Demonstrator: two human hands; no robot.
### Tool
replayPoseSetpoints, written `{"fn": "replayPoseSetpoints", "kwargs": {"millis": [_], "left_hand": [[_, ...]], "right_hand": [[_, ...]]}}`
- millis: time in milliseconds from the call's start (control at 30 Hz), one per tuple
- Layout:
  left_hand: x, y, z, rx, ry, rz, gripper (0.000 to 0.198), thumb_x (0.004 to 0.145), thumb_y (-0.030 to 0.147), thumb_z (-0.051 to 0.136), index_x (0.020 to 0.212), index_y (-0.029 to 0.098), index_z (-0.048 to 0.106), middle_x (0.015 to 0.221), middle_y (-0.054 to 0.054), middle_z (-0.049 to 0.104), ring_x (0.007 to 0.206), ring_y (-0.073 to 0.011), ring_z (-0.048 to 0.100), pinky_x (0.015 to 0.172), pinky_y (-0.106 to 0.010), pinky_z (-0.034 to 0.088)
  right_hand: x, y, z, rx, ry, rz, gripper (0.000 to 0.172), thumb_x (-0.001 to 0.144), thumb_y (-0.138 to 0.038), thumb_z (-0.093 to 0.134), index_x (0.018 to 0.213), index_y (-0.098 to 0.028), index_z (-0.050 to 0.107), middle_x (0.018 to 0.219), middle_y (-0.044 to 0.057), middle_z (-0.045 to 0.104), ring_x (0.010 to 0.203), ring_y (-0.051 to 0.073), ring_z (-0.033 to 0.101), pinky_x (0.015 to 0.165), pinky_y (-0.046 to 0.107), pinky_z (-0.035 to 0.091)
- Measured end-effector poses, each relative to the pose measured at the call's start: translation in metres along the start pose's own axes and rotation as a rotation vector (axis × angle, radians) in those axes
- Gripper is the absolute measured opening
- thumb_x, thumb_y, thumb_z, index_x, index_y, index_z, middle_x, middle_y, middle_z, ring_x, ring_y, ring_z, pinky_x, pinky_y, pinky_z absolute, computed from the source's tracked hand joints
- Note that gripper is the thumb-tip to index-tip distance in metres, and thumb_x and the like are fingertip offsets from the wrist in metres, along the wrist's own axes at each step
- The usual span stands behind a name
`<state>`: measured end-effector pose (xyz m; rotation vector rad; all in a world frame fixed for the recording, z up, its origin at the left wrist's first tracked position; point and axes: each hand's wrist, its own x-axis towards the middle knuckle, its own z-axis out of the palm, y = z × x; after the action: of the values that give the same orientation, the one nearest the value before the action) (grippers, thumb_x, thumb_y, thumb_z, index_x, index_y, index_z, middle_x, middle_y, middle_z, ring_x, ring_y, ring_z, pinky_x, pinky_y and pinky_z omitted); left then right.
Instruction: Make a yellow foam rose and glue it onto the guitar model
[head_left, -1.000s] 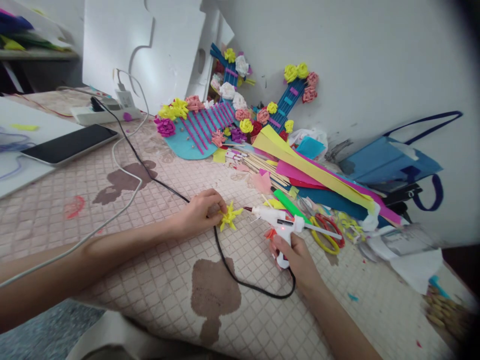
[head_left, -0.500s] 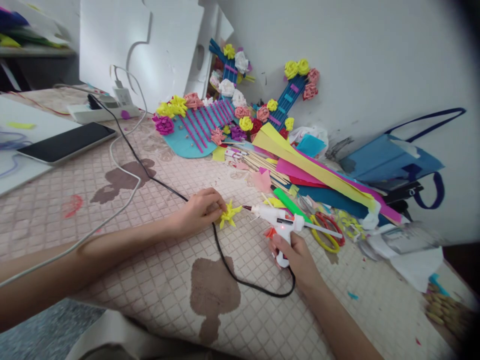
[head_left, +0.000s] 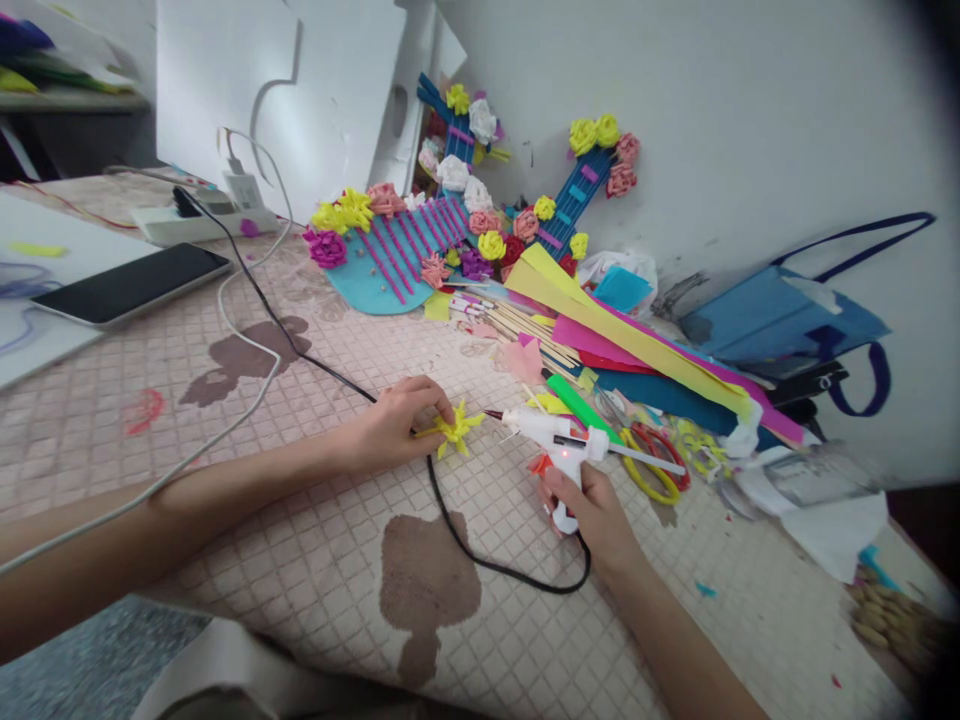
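Between the thumb and fingers of my left hand is a yellow paper flower with pointed petals, held just above the table. My right hand is wrapped round the handle of a white glue gun with an orange trigger. Its dark nozzle points left and ends close to the flower's right petals; whether it touches them I cannot tell. A red light glows on the gun's body, and a glue stick juts from its back. The gun's black cord loops over the table and passes under my left hand.
Scissors with red and yellow handles, a green marker-like stick and coloured paper strips lie right of the gun. Behind stands a blue guitar-shaped piece with paper flowers. A phone and a power strip are at left.
The yellow flower has turned slightly in my left fingers, and a petal now shows below the fingertips. My right hand and the glue gun stay almost still.
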<state>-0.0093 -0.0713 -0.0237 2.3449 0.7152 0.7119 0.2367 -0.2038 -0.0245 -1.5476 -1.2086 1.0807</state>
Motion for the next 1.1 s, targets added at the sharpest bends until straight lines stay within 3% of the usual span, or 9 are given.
{"fn": "replayPoseSetpoints", "kwargs": {"millis": [433, 600, 767, 933, 1100], "left_hand": [[-0.001, 0.000, 0.004, 0.020, 0.009, -0.046, 0.014, 0.074, 0.014, 0.054, 0.086, 0.018, 0.060, 0.097, -0.004, 0.059, 0.096, -0.0200, 0.054, 0.086, -0.033, 0.043], [-0.002, -0.002, 0.006, 0.002, 0.036, -0.050, 0.015, 0.073, 0.013, 0.054, 0.086, 0.018, 0.061, 0.095, -0.004, 0.059, 0.095, -0.0194, 0.055, 0.085, -0.031, 0.043], [-0.002, -0.001, 0.006, -0.050, 0.057, -0.071, 0.017, 0.070, 0.011, 0.055, 0.084, 0.018, 0.061, 0.095, -0.004, 0.059, 0.094, -0.0187, 0.056, 0.082, -0.029, 0.044], [-0.002, 0.002, 0.003, -0.059, 0.071, -0.084, 0.019, 0.069, 0.007, 0.053, 0.083, 0.017, 0.061, 0.094, -0.004, 0.058, 0.092, -0.0173, 0.057, 0.079, -0.026, 0.045], [0.000, -0.002, -0.001, -0.039, 0.099, -0.105, 0.019, 0.068, 0.006, 0.053, 0.081, 0.017, 0.060, 0.094, -0.004, 0.057, 0.092, -0.0171, 0.057, 0.080, -0.027, 0.045]], "right_hand": [[0.003, 0.001, 0.001, -0.033, 0.026, -0.008, 0.036, 0.081, -0.051, 0.057, 0.082, -0.015, 0.061, 0.056, -0.003, 0.050, 0.042, 0.008, 0.043, 0.038, 0.020, 0.032], [0.015, -0.003, 0.004, -0.177, 0.121, -0.073, 0.040, 0.081, -0.053, 0.055, 0.065, -0.017, 0.054, 0.054, -0.001, 0.051, 0.047, 0.011, 0.047, 0.043, 0.023, 0.036], [0.053, -0.013, 0.014, -0.406, 0.172, -0.256, 0.034, 0.080, -0.049, 0.054, 0.073, -0.016, 0.059, 0.053, -0.002, 0.051, 0.050, 0.013, 0.047, 0.047, 0.024, 0.036], [0.101, -0.021, 0.028, -0.589, 0.241, -0.477, 0.028, 0.080, -0.042, 0.053, 0.077, -0.015, 0.061, 0.067, 0.003, 0.063, 0.063, 0.018, 0.055, 0.060, 0.027, 0.043], [0.145, -0.024, 0.044, -0.610, 0.311, -0.504, 0.032, 0.081, -0.044, 0.048, 0.077, -0.016, 0.061, 0.070, 0.006, 0.064, 0.066, 0.020, 0.057, 0.064, 0.029, 0.043]]}}
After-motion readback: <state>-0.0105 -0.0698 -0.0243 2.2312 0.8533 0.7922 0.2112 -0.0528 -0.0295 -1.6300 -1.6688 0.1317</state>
